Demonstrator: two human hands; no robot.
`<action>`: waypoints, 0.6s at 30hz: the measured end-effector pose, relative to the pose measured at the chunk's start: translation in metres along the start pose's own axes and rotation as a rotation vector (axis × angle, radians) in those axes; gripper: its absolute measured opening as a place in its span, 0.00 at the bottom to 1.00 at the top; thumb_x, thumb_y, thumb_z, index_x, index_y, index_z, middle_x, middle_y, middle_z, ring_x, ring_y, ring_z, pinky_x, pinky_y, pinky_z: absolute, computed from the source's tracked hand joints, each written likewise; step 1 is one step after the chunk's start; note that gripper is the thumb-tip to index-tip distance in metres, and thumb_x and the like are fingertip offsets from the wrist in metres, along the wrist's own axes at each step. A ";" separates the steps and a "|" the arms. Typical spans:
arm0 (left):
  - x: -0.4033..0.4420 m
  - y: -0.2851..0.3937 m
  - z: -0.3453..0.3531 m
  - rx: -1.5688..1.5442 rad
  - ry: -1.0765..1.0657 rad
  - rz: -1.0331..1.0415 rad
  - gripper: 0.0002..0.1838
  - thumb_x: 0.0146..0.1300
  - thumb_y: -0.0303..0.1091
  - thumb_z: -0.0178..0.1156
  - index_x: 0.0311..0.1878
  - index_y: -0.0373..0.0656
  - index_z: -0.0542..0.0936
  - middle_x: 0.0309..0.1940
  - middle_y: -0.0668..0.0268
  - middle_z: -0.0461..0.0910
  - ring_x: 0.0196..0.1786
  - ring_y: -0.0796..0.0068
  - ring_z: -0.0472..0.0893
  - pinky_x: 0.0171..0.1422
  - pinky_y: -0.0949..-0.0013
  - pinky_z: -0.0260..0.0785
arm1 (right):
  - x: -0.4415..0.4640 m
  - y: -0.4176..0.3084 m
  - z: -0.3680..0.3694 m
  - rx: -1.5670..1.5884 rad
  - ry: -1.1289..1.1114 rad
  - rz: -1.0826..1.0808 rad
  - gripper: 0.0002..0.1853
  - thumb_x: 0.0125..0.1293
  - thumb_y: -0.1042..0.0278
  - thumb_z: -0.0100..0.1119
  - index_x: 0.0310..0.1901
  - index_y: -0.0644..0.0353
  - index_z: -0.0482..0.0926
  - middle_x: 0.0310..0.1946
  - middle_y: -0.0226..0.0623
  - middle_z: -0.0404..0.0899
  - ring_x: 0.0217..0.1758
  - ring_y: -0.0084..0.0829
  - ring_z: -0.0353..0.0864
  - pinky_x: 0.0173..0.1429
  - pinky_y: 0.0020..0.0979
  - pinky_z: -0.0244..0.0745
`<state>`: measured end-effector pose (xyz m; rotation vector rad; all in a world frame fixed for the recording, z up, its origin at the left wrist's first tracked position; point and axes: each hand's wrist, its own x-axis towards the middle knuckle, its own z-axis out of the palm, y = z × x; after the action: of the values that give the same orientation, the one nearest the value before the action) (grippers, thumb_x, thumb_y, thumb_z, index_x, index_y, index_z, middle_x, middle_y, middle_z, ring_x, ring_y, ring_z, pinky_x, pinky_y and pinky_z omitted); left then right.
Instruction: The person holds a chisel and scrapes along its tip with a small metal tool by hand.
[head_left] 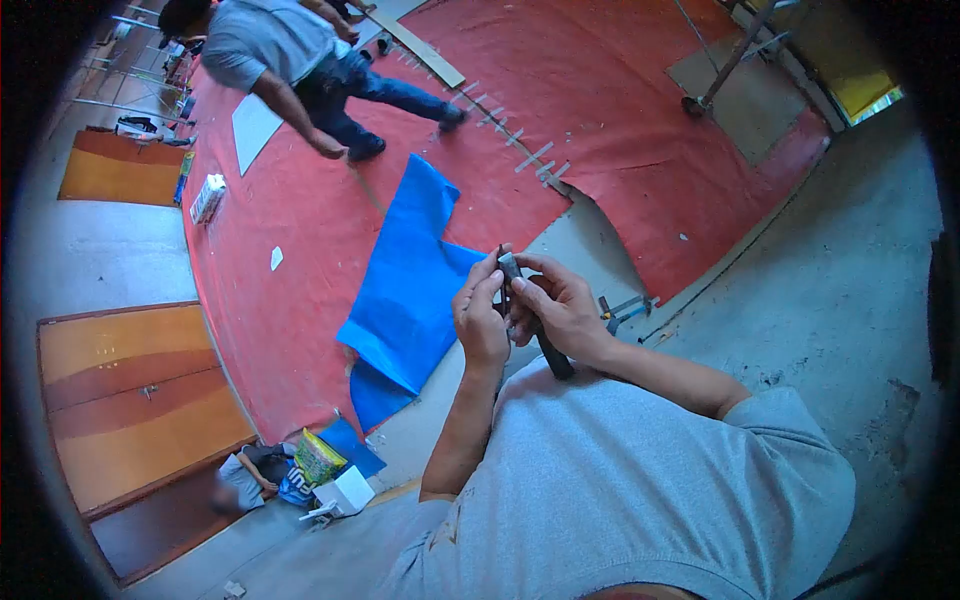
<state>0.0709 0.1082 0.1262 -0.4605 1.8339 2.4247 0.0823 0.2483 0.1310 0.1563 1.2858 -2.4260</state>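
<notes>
Left hand pinches a thin dark strip; right hand curls around a black, stick-shaped tool with a pale end | both raised before the grey shirt | tool likely light, rigid, smooth; thick dark shaft the surest hold

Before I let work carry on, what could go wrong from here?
The dark tool might slip: the left hand and right hand crowd its pale end. The rumpled blue sheet could trip the striding person nearby. The red covering has an uneven edge that might catch a foot.
</notes>
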 end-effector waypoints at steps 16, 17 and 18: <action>-0.008 -0.001 0.032 0.295 -0.039 0.173 0.19 0.84 0.33 0.55 0.69 0.32 0.81 0.51 0.71 0.82 0.43 0.88 0.76 0.44 0.80 0.70 | -0.008 -0.012 -0.015 -0.027 0.003 -0.067 0.20 0.86 0.68 0.53 0.73 0.62 0.70 0.33 0.35 0.82 0.25 0.20 0.80 0.26 0.26 0.77; -0.010 0.001 0.034 0.298 -0.038 0.171 0.19 0.84 0.33 0.55 0.69 0.32 0.81 0.51 0.71 0.82 0.43 0.88 0.76 0.44 0.80 0.70 | -0.009 -0.013 -0.016 -0.025 0.003 -0.066 0.20 0.86 0.68 0.53 0.73 0.62 0.70 0.33 0.35 0.82 0.25 0.20 0.80 0.26 0.26 0.77; -0.012 0.005 0.036 0.296 -0.037 0.148 0.19 0.84 0.33 0.56 0.69 0.32 0.81 0.50 0.71 0.82 0.43 0.89 0.76 0.43 0.81 0.70 | -0.010 -0.013 -0.017 -0.033 0.003 -0.073 0.20 0.86 0.68 0.52 0.73 0.62 0.71 0.33 0.35 0.82 0.25 0.20 0.79 0.25 0.26 0.76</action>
<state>0.0740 0.1425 0.1430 -0.2632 2.2323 2.1717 0.0850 0.2721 0.1342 0.1059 1.3551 -2.4643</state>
